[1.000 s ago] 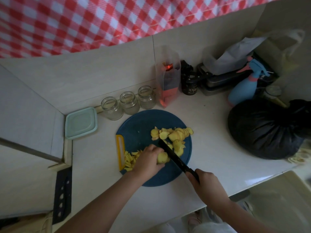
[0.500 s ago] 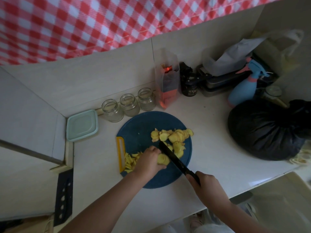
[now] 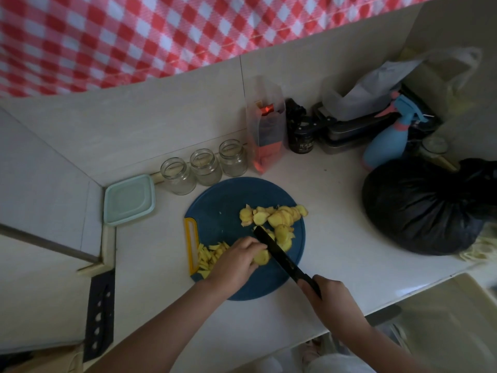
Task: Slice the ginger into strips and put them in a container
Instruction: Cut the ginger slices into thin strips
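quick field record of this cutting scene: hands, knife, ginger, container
left hand: holds a ginger piece down on the cutting board
right hand: grips the knife, blade right beside that piece
slices: piled on the board's far right part
strips: heaped at the board's left edge
container: lid on, left of the board
jars: three in a row behind the board

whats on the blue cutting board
Ginger slices piled at the far side, cut strips by the yellow handle, the left hand holding a ginger piece, the black knife blade beside it. What lies under the hand is hidden.
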A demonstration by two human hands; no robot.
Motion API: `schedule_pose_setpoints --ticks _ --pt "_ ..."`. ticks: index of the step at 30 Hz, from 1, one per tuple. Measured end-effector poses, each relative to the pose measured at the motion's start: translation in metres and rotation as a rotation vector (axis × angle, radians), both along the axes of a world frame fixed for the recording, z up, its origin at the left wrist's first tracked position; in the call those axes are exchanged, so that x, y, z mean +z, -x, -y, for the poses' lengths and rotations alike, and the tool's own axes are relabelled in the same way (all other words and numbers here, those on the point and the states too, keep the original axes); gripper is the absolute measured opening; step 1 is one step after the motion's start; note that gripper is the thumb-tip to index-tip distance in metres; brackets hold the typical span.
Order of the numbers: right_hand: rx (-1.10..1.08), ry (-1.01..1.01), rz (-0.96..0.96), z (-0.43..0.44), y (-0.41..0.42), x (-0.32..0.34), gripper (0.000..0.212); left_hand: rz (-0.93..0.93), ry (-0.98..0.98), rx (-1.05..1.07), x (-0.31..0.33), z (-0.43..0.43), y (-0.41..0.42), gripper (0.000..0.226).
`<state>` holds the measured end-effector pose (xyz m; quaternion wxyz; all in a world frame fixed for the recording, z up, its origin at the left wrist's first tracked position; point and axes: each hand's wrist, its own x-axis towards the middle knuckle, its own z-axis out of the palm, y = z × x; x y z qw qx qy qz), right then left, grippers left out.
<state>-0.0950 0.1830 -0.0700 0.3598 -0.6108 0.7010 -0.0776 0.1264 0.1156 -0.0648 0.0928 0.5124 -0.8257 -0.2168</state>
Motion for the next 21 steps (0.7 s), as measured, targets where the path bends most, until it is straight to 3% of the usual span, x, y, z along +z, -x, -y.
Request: schedule_pose_setpoints --ticks 8,18,21 --pt "-0.008 -0.005 0.006 -0.002 -0.002 -0.001 0.042 0.008 -0.06 0.013 -0.005 0.005 -0.002 0.049" --pt "0.023 0.006 -0.008 -0.003 -0.001 0.003 0.041 0.134 -0.009 0.225 -0.004 -0.001 0.009 0.043" --pt "0.041 0.006 -0.025 -0.003 -0.001 0.003 0.043 0.099 -0.011 0.333 -0.006 -0.004 0.017 0.046"
